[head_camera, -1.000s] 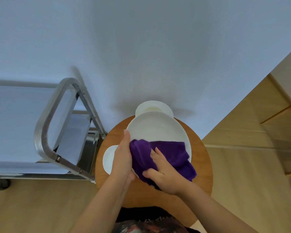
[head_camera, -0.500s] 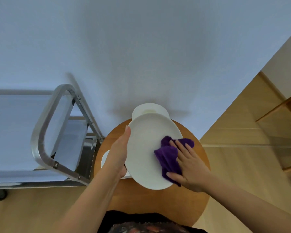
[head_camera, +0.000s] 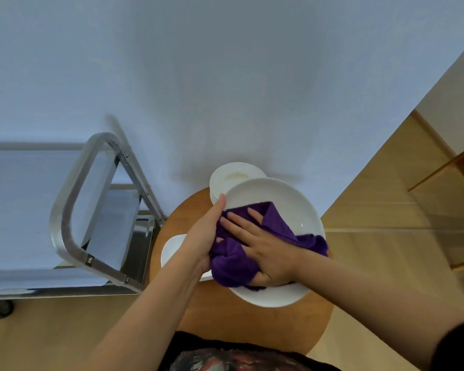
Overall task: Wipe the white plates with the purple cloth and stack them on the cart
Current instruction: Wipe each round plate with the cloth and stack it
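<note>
A large round white plate [head_camera: 276,199], glossy and shallow, sits tilted above the round wooden tabletop [head_camera: 252,325], over its middle and right side. The left hand [head_camera: 202,236] grips the plate's left rim, thumb lying along the edge and the other fingers hidden beneath. The right hand [head_camera: 263,250] lies flat with fingers spread, pressing a crumpled purple cloth [head_camera: 233,261] onto the plate's face. The cloth is deep violet and plush; it bunches thickly under the palm near the plate's near-left rim, and a flap trails over the right rim. Behind the plate, at the tabletop's far edge, stands a smaller white plate [head_camera: 233,175] with a faint yellowish patch in its well. A third white plate [head_camera: 172,247] shows at the left edge, partly hidden by the left wrist. A steel cart [head_camera: 73,210] stands just left of the tabletop.
</note>
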`<action>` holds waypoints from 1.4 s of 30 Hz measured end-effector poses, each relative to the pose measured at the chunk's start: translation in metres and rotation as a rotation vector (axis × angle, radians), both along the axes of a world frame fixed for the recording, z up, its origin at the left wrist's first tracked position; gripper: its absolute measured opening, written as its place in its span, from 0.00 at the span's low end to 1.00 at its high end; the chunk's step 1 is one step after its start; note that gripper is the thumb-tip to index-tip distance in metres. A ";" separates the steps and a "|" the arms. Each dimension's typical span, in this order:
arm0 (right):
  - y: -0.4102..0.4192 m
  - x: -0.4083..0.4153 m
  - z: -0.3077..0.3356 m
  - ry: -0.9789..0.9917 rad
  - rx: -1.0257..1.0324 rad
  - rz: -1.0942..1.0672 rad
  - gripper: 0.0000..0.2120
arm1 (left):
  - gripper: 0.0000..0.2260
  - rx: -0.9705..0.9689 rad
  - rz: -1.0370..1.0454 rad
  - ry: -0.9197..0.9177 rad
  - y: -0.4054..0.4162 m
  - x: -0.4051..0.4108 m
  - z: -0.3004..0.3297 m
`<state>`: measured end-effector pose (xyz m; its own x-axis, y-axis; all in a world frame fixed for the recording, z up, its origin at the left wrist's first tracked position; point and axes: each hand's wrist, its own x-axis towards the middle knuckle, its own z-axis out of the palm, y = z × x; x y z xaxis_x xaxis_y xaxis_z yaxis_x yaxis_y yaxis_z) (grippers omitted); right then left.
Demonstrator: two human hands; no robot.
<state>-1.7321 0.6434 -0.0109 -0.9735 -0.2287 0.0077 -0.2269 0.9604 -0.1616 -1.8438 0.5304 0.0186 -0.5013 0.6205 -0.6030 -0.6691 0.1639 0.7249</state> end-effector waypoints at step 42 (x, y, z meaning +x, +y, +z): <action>0.012 0.017 0.050 0.306 -2.009 -0.813 0.25 | 0.29 0.429 0.094 -0.214 -0.012 -0.058 -0.008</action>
